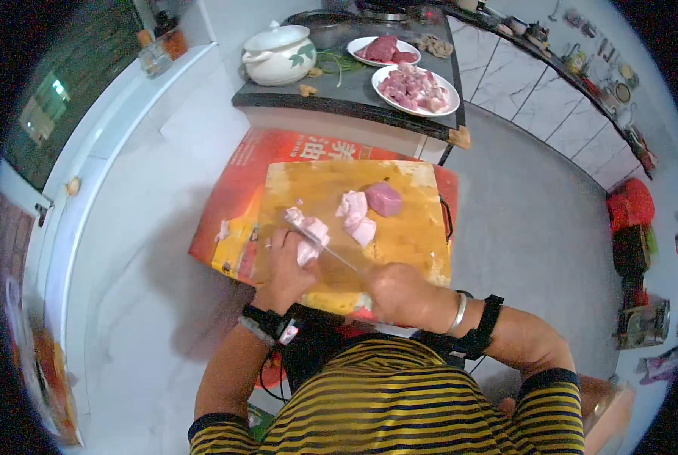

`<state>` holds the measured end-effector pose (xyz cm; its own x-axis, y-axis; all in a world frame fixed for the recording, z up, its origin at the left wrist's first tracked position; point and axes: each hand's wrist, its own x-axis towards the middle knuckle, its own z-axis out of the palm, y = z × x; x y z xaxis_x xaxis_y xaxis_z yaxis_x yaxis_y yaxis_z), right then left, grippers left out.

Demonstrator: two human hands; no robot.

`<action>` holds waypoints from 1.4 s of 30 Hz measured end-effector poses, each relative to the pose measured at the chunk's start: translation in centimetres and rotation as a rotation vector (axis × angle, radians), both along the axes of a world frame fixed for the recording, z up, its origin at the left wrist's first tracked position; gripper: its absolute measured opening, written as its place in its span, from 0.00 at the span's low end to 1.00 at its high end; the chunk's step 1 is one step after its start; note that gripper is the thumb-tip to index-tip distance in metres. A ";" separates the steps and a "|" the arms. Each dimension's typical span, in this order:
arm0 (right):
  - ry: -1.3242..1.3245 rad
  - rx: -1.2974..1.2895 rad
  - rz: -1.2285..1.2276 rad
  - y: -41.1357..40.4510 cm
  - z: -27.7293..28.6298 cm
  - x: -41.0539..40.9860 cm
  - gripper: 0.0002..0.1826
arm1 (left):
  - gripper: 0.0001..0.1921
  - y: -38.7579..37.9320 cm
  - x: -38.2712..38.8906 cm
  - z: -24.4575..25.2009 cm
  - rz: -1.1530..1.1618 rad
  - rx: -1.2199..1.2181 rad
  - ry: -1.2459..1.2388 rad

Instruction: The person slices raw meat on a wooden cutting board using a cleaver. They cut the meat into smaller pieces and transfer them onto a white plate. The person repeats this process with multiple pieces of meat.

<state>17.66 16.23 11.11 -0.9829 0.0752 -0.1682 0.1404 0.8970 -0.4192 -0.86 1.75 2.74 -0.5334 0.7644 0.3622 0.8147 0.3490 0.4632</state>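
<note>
My right hand grips a knife, its handle hidden in the fist. The thin blade slants up and left across a pale piece of fatty meat on a wooden cutting board. From the left, my left hand holds that piece against the board, fingertips close to the blade. Right of the blade lie more pale fatty chunks, touching or nearly touching a rounded lump of lean pink meat. Motion blurs the knife and right hand.
Under the board is a red printed carton. Beyond, a dark counter bears a lidded white pot, green stalks and two plates of raw meat, one of chunks, one of redder meat. Another person's limb shows lower right.
</note>
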 end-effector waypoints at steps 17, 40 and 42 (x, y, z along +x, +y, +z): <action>-0.071 -0.240 -0.036 2.7 -1.0 -5.3 0.10 | 0.24 -0.2 0.0 0.5 0.037 -0.090 -0.031; 0.153 -0.331 0.069 1.0 -4.2 -11.9 0.30 | 0.24 -0.6 0.2 -0.2 -0.001 -0.129 0.015; 0.225 -0.343 0.065 0.9 -3.7 -10.9 0.30 | 0.24 -0.5 -0.1 -0.6 0.014 -0.041 -0.048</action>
